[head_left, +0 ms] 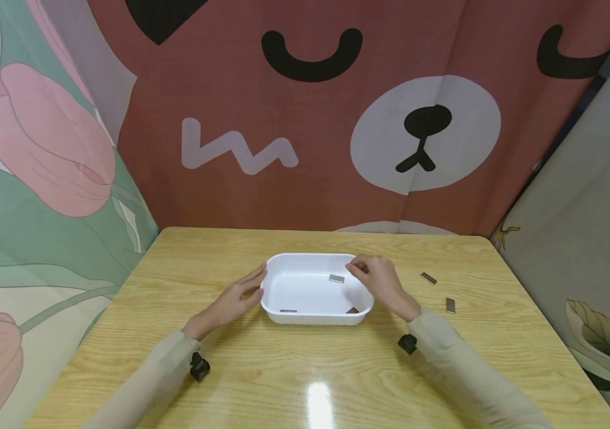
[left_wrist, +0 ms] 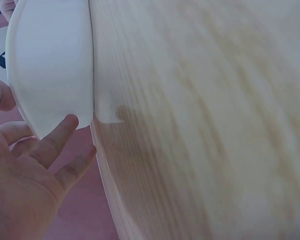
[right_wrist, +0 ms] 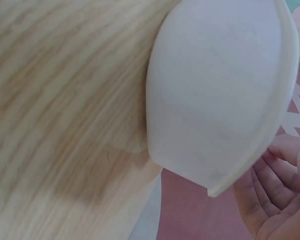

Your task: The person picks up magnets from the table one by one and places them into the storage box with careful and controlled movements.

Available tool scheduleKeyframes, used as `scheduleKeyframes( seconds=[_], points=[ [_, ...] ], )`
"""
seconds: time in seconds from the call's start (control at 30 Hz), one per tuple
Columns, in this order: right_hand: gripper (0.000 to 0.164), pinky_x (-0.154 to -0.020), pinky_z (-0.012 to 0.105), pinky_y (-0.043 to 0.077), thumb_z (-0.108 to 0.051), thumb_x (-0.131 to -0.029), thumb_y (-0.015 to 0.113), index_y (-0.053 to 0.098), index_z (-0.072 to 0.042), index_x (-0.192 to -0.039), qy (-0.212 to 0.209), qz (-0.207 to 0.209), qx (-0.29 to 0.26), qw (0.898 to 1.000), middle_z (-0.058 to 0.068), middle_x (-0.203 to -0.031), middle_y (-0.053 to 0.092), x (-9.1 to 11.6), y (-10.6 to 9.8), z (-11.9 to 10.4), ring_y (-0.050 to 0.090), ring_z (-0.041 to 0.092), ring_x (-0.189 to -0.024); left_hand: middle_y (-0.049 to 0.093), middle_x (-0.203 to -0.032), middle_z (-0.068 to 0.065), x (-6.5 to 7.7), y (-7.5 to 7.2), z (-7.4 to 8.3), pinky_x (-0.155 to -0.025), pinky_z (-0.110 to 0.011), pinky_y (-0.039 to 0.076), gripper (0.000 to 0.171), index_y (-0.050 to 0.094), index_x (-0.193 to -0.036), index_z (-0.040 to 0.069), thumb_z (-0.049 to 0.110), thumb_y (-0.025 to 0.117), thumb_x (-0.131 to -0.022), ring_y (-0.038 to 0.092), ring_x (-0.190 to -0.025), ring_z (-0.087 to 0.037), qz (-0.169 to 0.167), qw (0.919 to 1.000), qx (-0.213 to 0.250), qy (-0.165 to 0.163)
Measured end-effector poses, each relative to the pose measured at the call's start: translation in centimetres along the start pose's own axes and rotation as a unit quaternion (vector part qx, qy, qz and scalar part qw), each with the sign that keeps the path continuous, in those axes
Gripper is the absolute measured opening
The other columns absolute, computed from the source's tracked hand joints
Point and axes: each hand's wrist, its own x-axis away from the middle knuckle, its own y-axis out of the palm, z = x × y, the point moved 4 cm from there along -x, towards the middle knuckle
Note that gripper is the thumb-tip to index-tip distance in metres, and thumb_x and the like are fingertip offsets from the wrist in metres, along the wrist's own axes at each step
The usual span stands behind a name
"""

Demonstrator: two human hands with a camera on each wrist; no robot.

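A white rectangular tub [head_left: 305,319] with rounded corners stands on the table. At its left end is my left hand [head_left: 237,297], its spread fingers resting against the rim and outer wall. My right hand [head_left: 382,279] is over the right rim, bent fingertips and thumb close together above the inside. Whether anything is between them cannot be made out; in the right wrist view the tub's wall [right_wrist: 214,90] partly covers the fingertips. Inside the tub lie a small flat rectangular silvery piece [head_left: 336,278], a similar piece [head_left: 288,311] near the front left and a dark one [head_left: 352,310] near the front right.
Two more small dark rectangular pieces with pale edges, one farther back [head_left: 429,278] and one nearer [head_left: 450,305], lie on the wooden table [head_left: 305,357] right of the tub. A printed bear curtain [head_left: 316,119] hangs behind the table, with patterned cloths at both sides.
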Motion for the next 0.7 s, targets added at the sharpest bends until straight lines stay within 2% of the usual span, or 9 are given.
scheduleKeyframes(
  seconds=[0.3, 0.47, 0.7],
  points=[
    [0.013, -0.060, 0.030, 0.056, -0.014, -0.094, 0.070, 0.077, -0.004, -0.089, 0.017, 0.009, 0.001, 1.000, 0.005, -0.081, 0.073, -0.1, -0.8, 0.3, 0.066, 0.014, -0.068, 0.026, -0.159, -0.019, -0.1, 0.0, -0.1, -0.108, -0.047, 0.038, 0.052, 0.037, -0.147, -0.007, 0.007, 0.057, -0.101, 0.033, -0.141, -0.035, 0.004, 0.9999, -0.004, 0.013],
    [0.011, -0.059, 0.031, 0.055, -0.012, -0.093, 0.071, 0.077, -0.003, -0.089, 0.017, 0.015, -0.003, 1.000, 0.005, -0.079, 0.073, 0.0, -1.0, 0.6, 0.065, 0.014, -0.067, 0.026, -0.160, -0.016, -0.1, 0.0, -0.1, -0.108, -0.044, 0.039, 0.053, 0.037, -0.148, -0.006, 0.008, 0.057, -0.101, 0.034, -0.141, -0.032, 0.000, 1.0000, 0.002, 0.005],
    [0.014, -0.061, 0.033, 0.058, -0.015, -0.094, 0.070, 0.076, -0.002, -0.091, 0.026, 0.013, 0.004, 1.000, 0.007, -0.082, 0.073, 0.2, -1.3, 1.1, 0.067, 0.016, -0.069, 0.025, -0.161, -0.012, 0.0, 0.0, -0.3, -0.112, -0.042, 0.034, 0.053, 0.038, -0.148, -0.004, 0.011, 0.057, -0.102, 0.029, -0.144, -0.028, -0.006, 0.9999, 0.007, -0.006]
  ],
)
